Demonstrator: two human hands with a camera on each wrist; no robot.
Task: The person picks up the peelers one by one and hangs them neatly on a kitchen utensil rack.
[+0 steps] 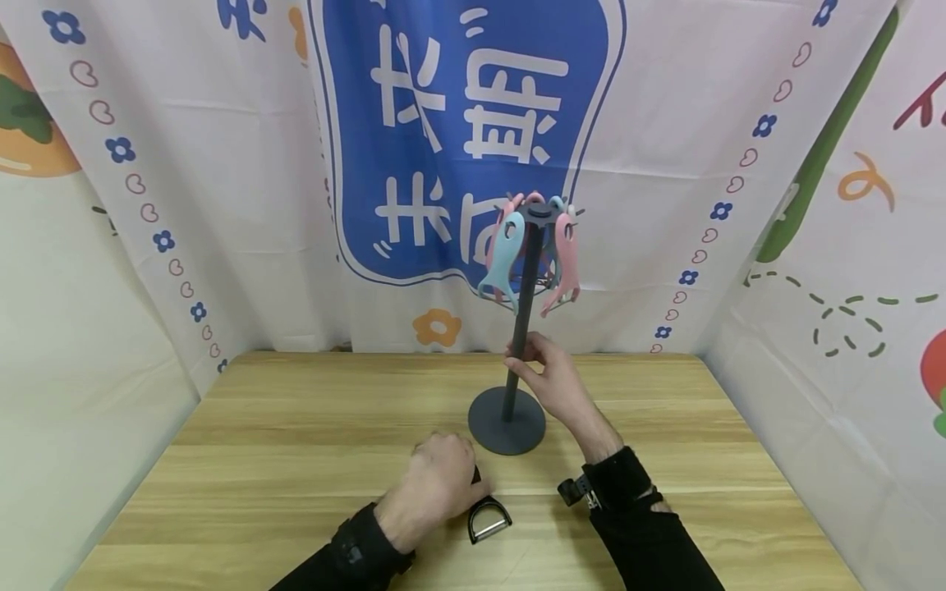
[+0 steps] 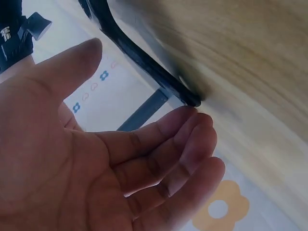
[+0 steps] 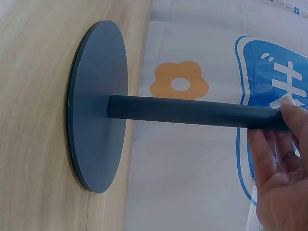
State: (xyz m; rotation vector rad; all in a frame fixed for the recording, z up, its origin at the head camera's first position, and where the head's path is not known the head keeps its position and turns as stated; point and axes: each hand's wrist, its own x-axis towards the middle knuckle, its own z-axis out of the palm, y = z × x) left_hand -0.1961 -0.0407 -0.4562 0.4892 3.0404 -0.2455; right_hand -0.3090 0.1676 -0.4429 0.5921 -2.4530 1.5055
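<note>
A black Y-shaped peeler [image 1: 491, 530] lies on the wooden table, its bladed end toward the near edge. Over its handle is my left hand [image 1: 439, 476]. In the left wrist view the fingers bend loosely, with fingertips right at the end of the peeler handle [image 2: 149, 67] and the thumb apart from it. My right hand [image 1: 557, 382] holds the pole [image 3: 192, 110] of a dark grey stand between thumb and fingers. The stand is upright on its round base [image 1: 488, 427]. Around its top hang several pink and light-blue Y-shaped peelers [image 1: 502, 254].
The wooden table [image 1: 310, 427] ends at a printed white cloth [image 1: 296, 304] just behind the stand. Similar cloth walls close off the left and right sides.
</note>
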